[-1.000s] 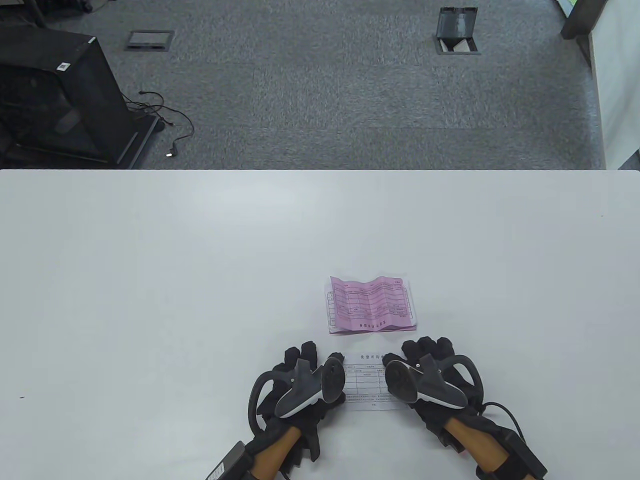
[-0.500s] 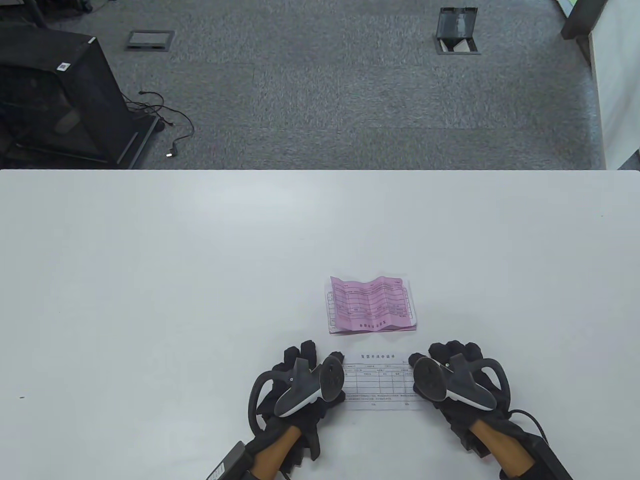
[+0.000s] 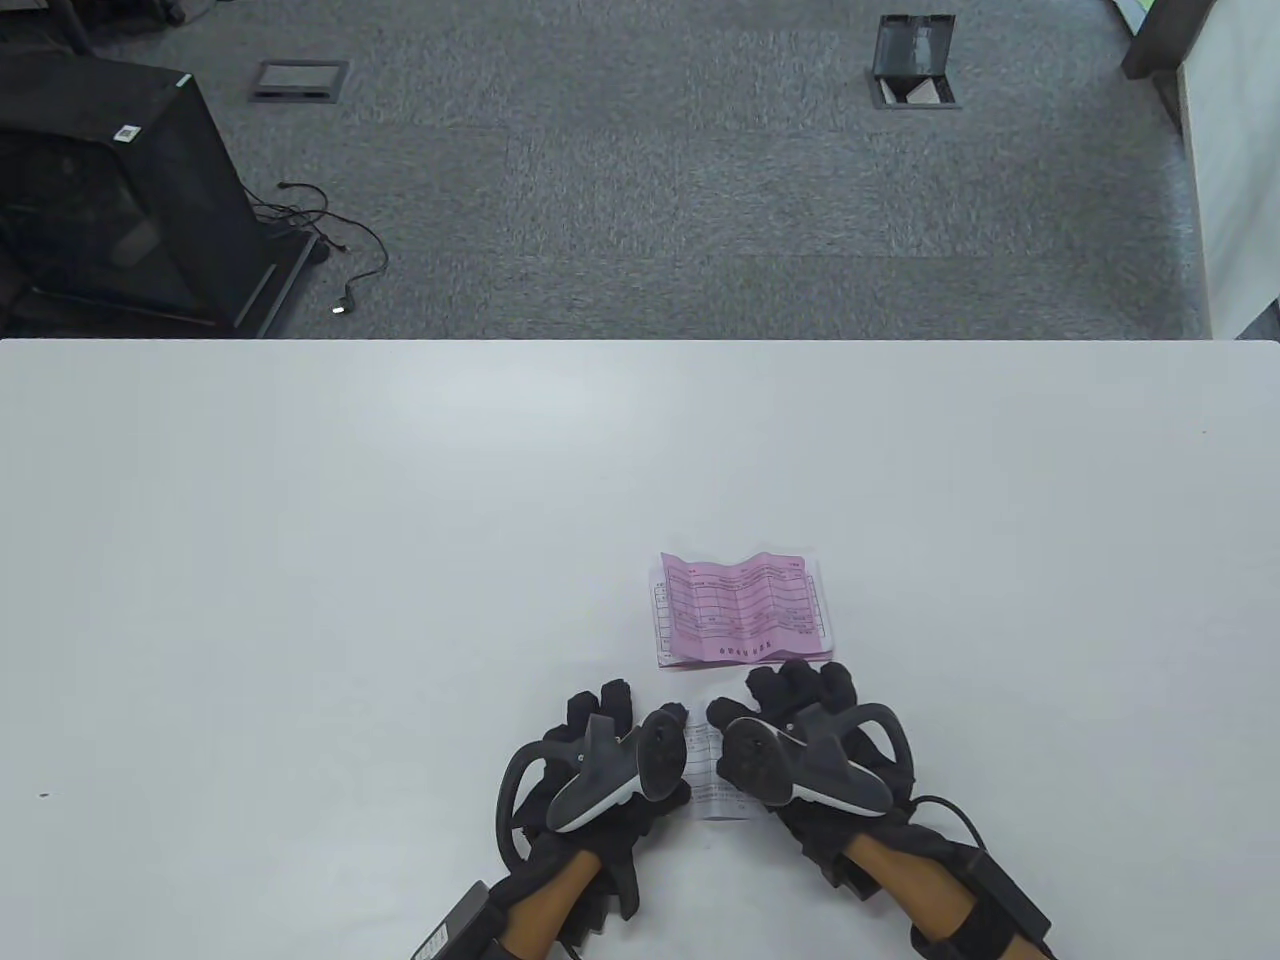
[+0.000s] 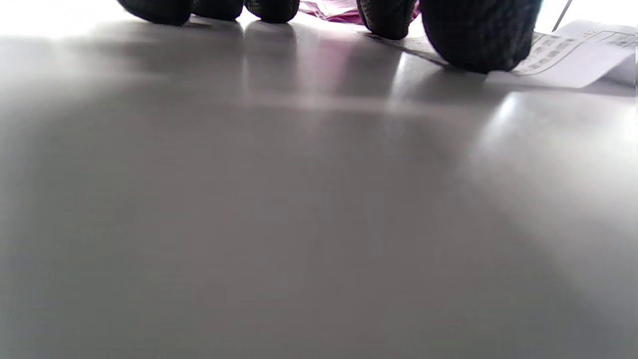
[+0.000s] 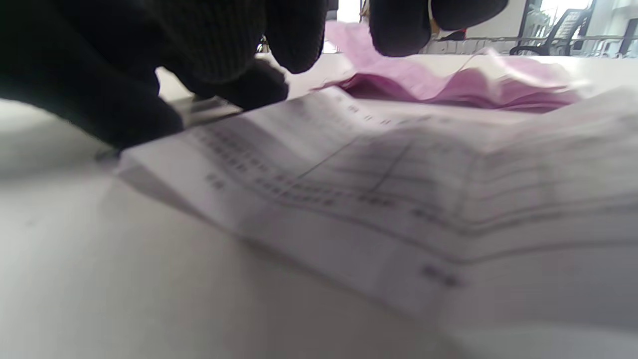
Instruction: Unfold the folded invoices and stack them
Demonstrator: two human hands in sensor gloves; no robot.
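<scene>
A white invoice lies creased but opened out on the table near the front edge. It also shows in the right wrist view. My left hand rests flat, and its fingertips press the sheet's left edge. My right hand lies palm down over most of the sheet, fingers spread. Just beyond, a pink unfolded invoice lies on top of a white one as a small stack, which also shows in the right wrist view.
The white table stretches wide to the left, right and far side of the papers. Beyond its far edge is grey carpet, with a black cabinet at the left.
My right hand slid right along the white invoice, baring most of it, then came back left and now covers it. The left hand and the pink stack have not moved.
</scene>
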